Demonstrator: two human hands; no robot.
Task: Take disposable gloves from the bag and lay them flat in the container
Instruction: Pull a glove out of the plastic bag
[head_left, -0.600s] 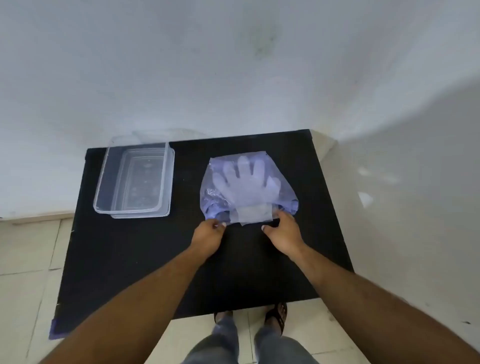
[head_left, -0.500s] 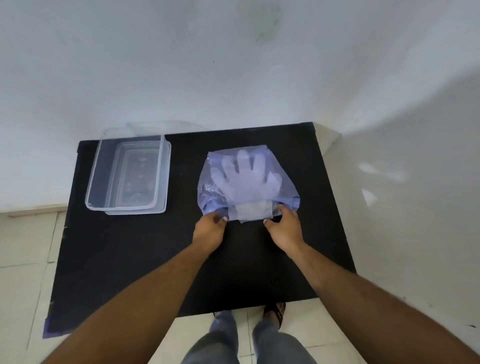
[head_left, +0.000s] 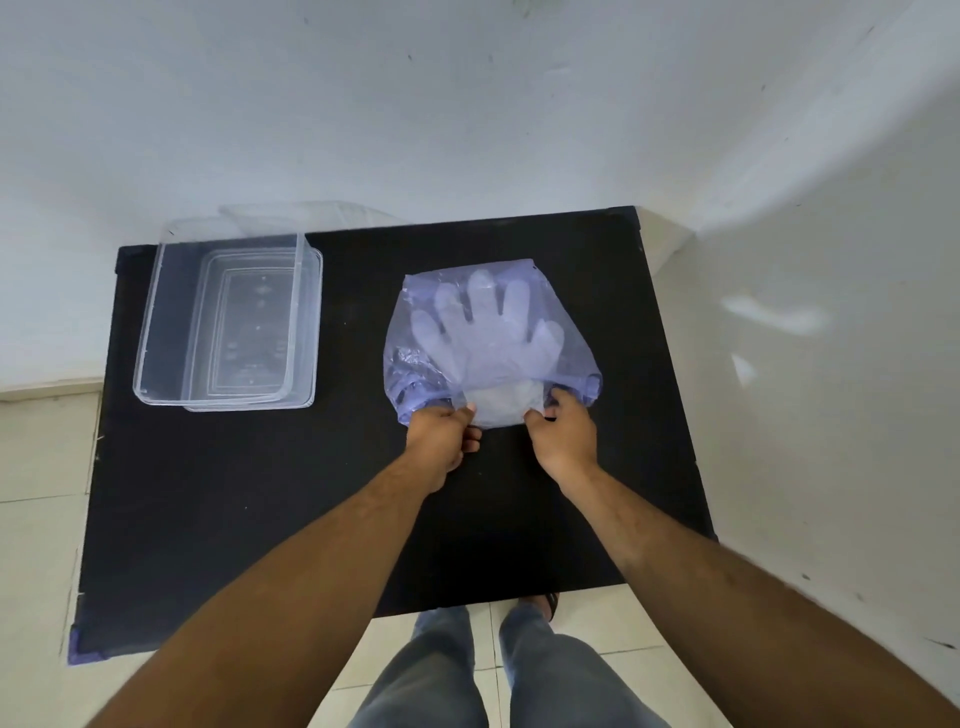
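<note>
A thin bluish plastic bag (head_left: 563, 332) lies flat on the black table (head_left: 260, 493), right of centre, its mouth facing me. Through it shows a stack of clear disposable gloves (head_left: 485, 338), fingers pointing away, cuffs poking out of the mouth. My left hand (head_left: 440, 439) pinches the left side of the bag's mouth. My right hand (head_left: 563, 434) pinches the right side of the mouth. A clear rectangular container (head_left: 156, 306) stands at the table's back left, with nothing in it.
A clear lid (head_left: 311, 215) lies behind the container against the white wall. Walls close in the table at the back and on the right. My legs and a sandalled foot stand on the tiled floor at the table's near edge.
Both hands have closed in on the bag's mouth and now grip its two sides. The head camera has tipped down a little. The container has stayed put.
</note>
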